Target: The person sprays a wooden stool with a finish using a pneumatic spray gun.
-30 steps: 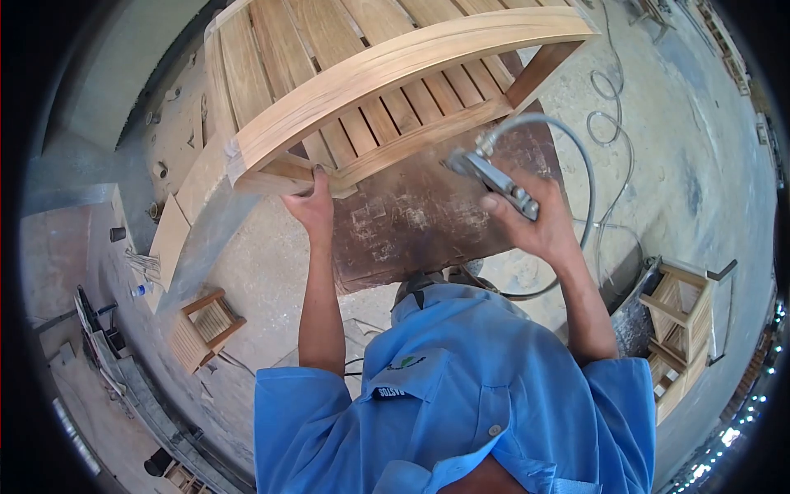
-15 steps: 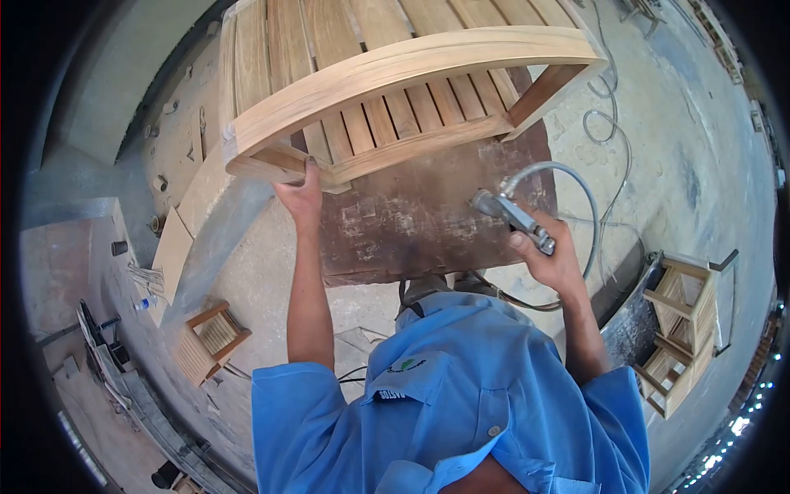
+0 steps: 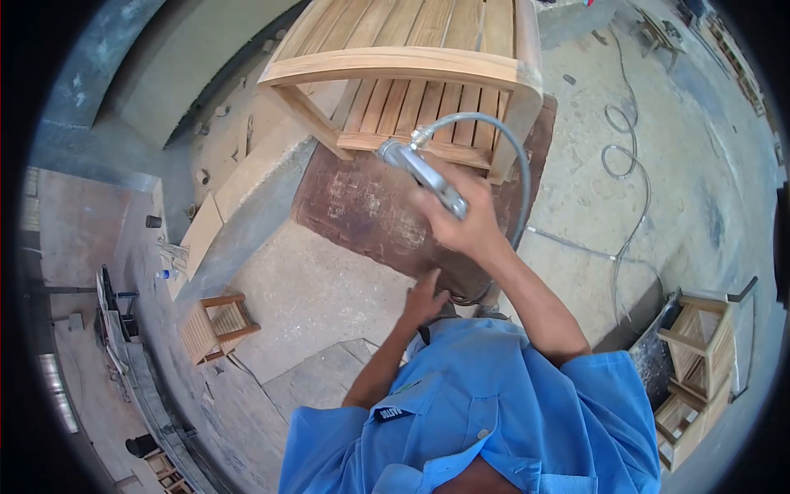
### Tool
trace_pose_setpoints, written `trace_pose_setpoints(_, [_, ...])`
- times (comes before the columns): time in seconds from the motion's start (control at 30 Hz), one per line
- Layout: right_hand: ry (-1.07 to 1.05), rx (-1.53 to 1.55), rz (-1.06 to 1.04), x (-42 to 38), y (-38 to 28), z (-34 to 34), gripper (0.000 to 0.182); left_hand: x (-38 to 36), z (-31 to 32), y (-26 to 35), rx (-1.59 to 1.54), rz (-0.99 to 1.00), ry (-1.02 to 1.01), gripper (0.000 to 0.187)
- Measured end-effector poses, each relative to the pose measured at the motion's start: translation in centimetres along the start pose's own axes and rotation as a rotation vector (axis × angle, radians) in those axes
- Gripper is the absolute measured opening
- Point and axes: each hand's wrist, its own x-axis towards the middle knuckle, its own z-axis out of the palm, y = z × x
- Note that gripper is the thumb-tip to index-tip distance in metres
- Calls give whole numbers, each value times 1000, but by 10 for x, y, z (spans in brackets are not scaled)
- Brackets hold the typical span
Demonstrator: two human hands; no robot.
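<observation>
My right hand [image 3: 467, 216] is wrapped round the handle of a metal spray gun [image 3: 428, 179], its nozzle pointing away to the upper left. A grey hose [image 3: 520, 152] loops from the gun's fitting down past my wrist. Beyond the gun stands a slatted wooden furniture piece [image 3: 395, 62], with a curved front rail and a lower row of slats. It rests on a worn brown board [image 3: 362, 210]. My left hand [image 3: 424, 300] is off the wood, held low by the board's near edge with its fingers apart and nothing visible in it.
Coiled hose [image 3: 629, 160] lies on the concrete floor at right. A small slatted wooden piece [image 3: 218, 329] stands at lower left, and more wooden frames [image 3: 695, 354] at lower right. A low concrete ledge [image 3: 247, 222] runs along the left, with a thin panel [image 3: 206, 235] on it.
My left hand has let go of the furniture and dropped toward my body. The spray gun has moved left and up with my right hand. The furniture appears turned and shifted in view.
</observation>
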Motion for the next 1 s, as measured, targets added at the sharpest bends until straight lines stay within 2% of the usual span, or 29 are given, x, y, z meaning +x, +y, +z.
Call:
trace_pose_setpoints(0.03, [4, 7, -9, -3, 9, 3, 52, -8, 9, 13, 21, -72, -33, 68])
trace_pose_setpoints(0.07, [-15, -45, 83, -4, 22, 8, 52, -14, 13, 25, 29, -65, -22, 68])
trace_pose_setpoints(0.1, [-31, -100, 167, -3, 32, 13, 52, -18, 13, 36, 58, -87, -147, 71])
trace_pose_setpoints(0.13, [-21, -101, 142, -11, 41, 15, 52, -18, 13, 43, 89, -106, -267, 74])
trace_pose_setpoints(0.17, [-18, -145, 122, -24, 50, 14, 52, -16, 20, 41, 97, -87, -247, 74])
trace_pose_setpoints(0.23, [-10, -198, 100, -49, 47, 8, 51, -21, 38, 26, 191, -158, -313, 78])
trace_pose_setpoints(0.27, [-53, -212, 152, -61, 43, 5, 50, -27, 38, 22, 193, -144, -311, 78])
trace_pose_setpoints(0.33, [-82, -243, 203, -84, 38, -3, 49, -31, 32, 13, 234, -238, -315, 80])
trace_pose_setpoints(0.4, [-189, -177, 153, -107, 35, -12, 49, -37, 17, 1, 255, -232, -347, 79])
trace_pose_setpoints(0.53, [-173, -106, 64, -146, 16, -40, 55, -41, -7, -30, 306, -238, -413, 78])
trace_pose_setpoints(0.6, [-213, 16, 379, -167, -5, -65, 65, -40, -17, -47, 319, -211, -425, 78])
trace_pose_setpoints(0.63, [-146, 33, 414, -179, -11, -74, 60, -40, -21, -54, 342, -199, -424, 77])
trace_pose_setpoints(0.67, [-141, 22, 414, -185, -19, -81, 60, -40, -24, -61, 337, -188, -426, 77])
trace_pose_setpoints(0.73, [6, 201, 342, -194, -39, -97, 61, -38, -28, -69, 371, -197, -388, 75])
trace_pose_setpoints(0.8, [72, 163, 301, -203, -59, -113, 63, -42, -30, -72, 386, -190, -351, 73])
trace_pose_setpoints(0.97, [136, -146, 91, -232, -79, -155, 57, -38, -23, -88, 420, -275, -258, 69])
trace_pose_setpoints(1.0, [138, -260, 12, -238, -82, -162, 55, -37, -21, -85, 332, -326, -157, 68])
